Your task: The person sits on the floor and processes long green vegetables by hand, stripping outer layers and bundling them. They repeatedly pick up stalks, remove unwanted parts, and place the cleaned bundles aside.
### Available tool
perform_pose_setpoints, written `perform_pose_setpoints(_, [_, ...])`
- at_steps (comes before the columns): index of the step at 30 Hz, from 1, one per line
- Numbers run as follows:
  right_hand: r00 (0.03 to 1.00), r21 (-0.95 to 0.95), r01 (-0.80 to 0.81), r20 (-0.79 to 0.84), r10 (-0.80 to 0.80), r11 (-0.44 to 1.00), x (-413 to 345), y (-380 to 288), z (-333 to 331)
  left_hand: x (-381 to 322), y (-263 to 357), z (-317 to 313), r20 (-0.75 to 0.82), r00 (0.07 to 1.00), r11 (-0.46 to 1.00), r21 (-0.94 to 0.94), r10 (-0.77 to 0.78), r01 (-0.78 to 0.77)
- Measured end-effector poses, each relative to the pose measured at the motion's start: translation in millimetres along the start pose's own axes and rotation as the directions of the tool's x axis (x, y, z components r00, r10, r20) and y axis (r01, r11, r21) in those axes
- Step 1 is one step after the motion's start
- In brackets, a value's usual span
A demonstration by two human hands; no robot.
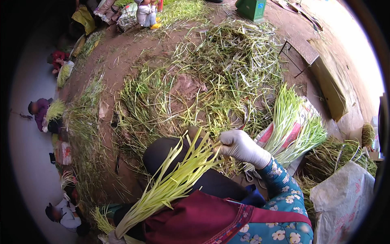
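A bundle of long yellow-green leafy stalks (170,183) lies slantwise across my lap, over the maroon apron (195,219) and dark trousers. My left hand (115,238), in a greyish glove and partly cut off by the bottom edge, grips the pale stem ends. At the other end of the bundle, my right hand (243,148), in a white glove, has thumb and fingers pinched on leaf tips (217,148). Which leaves it holds is partly hidden by the fingers. More yellow-green stalks (103,219) lie near my left hand.
Loose leaves and trimmings (231,58) cover the earthen floor ahead. At the right, sorted green stalks (285,119) lie on a printed woven sack (262,137). Beyond are a low woven-top stool (303,50) and a green scale (251,10). Several people sit along the left and far side.
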State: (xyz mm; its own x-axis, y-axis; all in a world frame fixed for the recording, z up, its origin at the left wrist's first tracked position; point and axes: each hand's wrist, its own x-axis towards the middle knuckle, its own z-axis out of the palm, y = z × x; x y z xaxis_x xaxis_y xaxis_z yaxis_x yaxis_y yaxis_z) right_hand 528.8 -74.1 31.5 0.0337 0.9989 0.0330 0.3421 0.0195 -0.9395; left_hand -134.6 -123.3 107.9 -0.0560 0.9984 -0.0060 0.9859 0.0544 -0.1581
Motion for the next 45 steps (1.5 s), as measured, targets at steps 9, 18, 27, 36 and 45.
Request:
perform_pose_setpoints(9, [0.987, -0.408, -0.017, -0.154, -0.051, 0.913, 22, 61, 84, -4, 13, -1, 0.047, 0.998, 0.999, 0.012, -0.047, 0.046])
perform_pose_setpoints(18, [0.981, -0.171, -0.160, 0.081, 0.176, 0.972, -23, 92, 25, -7, 18, -1, 0.067, 0.997, 0.999, 0.038, -0.024, 0.022])
perform_pose_setpoints(27, [0.920, 0.580, -0.356, 0.353, 0.168, 0.733, -38, 29, 51, -4, 14, 6, 0.002, 0.999, 0.996, 0.077, 0.048, -0.048])
perform_pose_setpoints(36, [0.991, -0.108, 0.128, -0.011, -0.130, 0.986, -34, 39, 82, -15, 12, 11, -0.004, 0.998, 0.998, 0.033, 0.059, -0.059])
perform_pose_setpoints(45, [0.936, -0.228, -0.341, 0.007, 0.352, 0.912, -20, 109, 79, -19, 5, 19, 0.027, 1.000, 1.000, -0.007, 0.014, -0.014])
